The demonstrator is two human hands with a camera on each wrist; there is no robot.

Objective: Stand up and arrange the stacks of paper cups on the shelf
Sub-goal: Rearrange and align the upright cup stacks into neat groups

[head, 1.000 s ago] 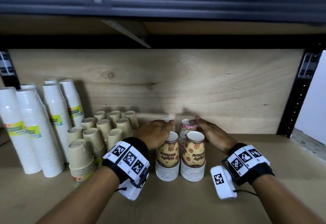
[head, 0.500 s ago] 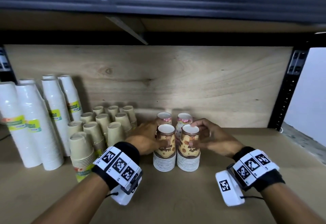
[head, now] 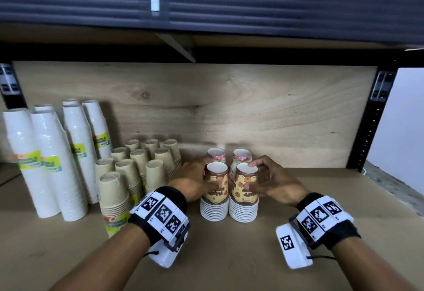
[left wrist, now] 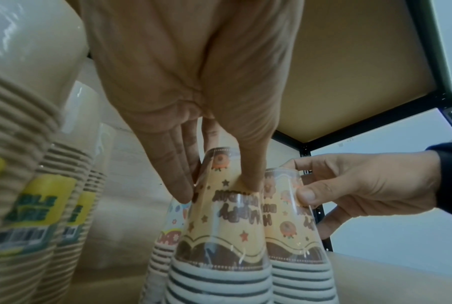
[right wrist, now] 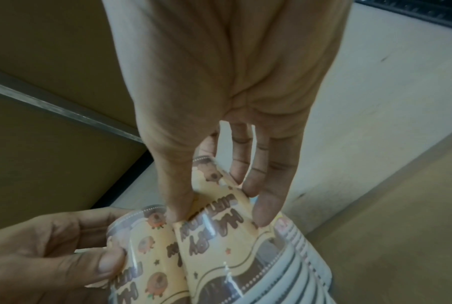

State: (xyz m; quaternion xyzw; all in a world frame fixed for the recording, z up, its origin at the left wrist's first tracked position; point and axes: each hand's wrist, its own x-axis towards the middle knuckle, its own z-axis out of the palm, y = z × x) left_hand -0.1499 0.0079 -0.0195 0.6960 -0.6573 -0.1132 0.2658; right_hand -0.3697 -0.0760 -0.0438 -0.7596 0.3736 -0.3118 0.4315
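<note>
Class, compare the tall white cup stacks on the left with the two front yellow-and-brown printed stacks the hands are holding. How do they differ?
The white cup stacks are far taller than the printed stacks. The white stacks are plain with a yellow-green label; the printed stacks carry cartoon art and lettering. The white stacks stand untouched; the left hand and right hand each hold a printed stack. Both stand upside down on the shelf.

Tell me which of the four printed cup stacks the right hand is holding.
The front right yellow-and-brown stack: the right hand pinches it, thumb in front, a finger on top. The left hand holds its front neighbour; the two pink-rimmed stacks stand behind.
</note>
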